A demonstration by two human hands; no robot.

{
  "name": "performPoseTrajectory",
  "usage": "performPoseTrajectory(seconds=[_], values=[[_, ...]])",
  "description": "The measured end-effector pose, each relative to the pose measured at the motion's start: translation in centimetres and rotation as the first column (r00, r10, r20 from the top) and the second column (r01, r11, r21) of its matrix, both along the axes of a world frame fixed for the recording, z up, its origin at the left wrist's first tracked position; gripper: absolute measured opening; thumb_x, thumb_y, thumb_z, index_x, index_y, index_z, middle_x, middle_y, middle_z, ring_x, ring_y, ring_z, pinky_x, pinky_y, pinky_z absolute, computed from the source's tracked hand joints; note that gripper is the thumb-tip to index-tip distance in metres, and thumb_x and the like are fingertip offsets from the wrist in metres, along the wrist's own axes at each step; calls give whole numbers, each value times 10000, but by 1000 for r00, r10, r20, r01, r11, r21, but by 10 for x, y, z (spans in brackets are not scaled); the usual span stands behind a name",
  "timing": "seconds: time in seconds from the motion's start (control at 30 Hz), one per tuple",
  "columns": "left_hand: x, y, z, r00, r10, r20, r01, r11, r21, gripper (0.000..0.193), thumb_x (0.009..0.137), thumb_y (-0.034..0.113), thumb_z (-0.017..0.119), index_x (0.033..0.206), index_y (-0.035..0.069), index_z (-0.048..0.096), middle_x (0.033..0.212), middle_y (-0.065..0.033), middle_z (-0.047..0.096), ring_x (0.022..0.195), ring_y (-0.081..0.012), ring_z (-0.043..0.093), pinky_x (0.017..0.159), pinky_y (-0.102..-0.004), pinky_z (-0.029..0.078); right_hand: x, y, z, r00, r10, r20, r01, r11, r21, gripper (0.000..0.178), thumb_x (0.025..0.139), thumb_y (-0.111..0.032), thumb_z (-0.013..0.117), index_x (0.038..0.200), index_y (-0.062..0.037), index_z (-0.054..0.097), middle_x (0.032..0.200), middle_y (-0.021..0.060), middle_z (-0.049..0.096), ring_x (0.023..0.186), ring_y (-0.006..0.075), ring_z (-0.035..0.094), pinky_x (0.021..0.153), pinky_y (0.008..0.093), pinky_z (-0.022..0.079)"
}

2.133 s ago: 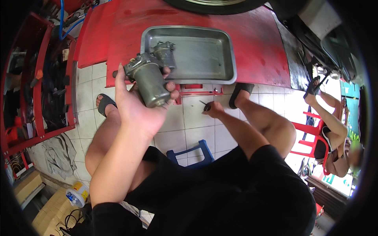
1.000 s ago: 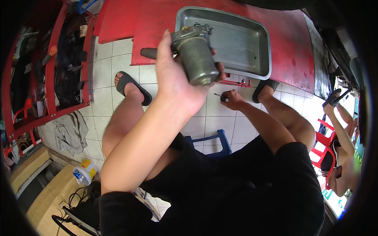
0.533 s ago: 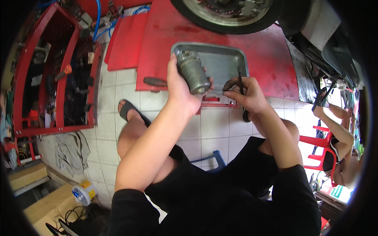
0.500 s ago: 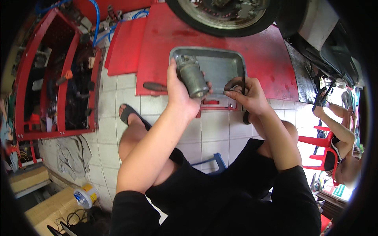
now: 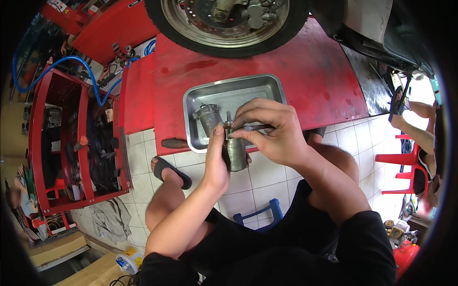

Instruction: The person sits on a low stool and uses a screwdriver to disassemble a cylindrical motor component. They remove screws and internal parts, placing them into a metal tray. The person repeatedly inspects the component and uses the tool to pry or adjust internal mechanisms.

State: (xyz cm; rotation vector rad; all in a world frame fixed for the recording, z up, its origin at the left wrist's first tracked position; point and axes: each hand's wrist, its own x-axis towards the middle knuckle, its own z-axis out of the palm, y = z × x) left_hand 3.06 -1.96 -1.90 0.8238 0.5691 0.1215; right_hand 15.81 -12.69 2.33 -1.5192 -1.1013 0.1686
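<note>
My left hand is wrapped round a grey metal cylinder, which looks like a small motor body with a slim shaft at its upper end. It stands nearly upright over the near edge of a metal tray. Pinched in my right hand is a slim dark tool, its inner end close to the shaft. My right fingers hide part of the cylinder's top. Inside the tray, at its left, rests another grey metal part with lugs at its top.
The tray lies on a red platform beneath a motorcycle wheel. A dark handle sits at the platform's front edge. Left stands a red tool cart; a blue stool is between my legs. Someone sits on a red chair at right.
My right hand has moved left with the dark tool, up to the cylinder's top. The cylinder is lower and more upright now. The lugged part in the tray has come into view.
</note>
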Motion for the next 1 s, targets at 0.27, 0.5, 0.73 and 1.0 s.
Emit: performPoseTrajectory(seconds=[0.27,0.5,0.73,1.0], values=[[-4,-9,-1,997,74,37,-80,979,190,543,1035,542,395,1331,87,375,1020,-105,585,732,-179,634,634,-307,544,3,-13,3,988,61,-144,-85,983,-161,175,774,-17,812,915,36,723,1021,88,679,916,174,665,799,296,532],[-6,-11,1,989,128,78,-146,944,297,458,1051,477,410,1316,104,430,1114,-68,583,891,-150,615,740,-306,537,-4,-14,1,981,58,-187,-90,981,-170,206,768,-32,801,932,58,716,963,125,699,809,260,683,722,332,529],[-6,-8,0,987,135,83,-152,955,255,561,1034,501,451,1355,59,324,1043,-124,576,759,-184,633,649,-308,537,-9,-12,0,986,13,-165,-45,981,-191,165,773,-4,791,910,46,713,959,100,699,846,207,686,746,311,539],[-8,-7,-2,989,104,105,-138,902,408,609,1030,525,450,1362,29,328,1067,-122,572,816,-162,613,705,-286,517,-8,-15,3,980,28,-196,-70,975,-212,211,764,-12,798,931,61,691,920,132,697,766,269,700,646,343,537]])
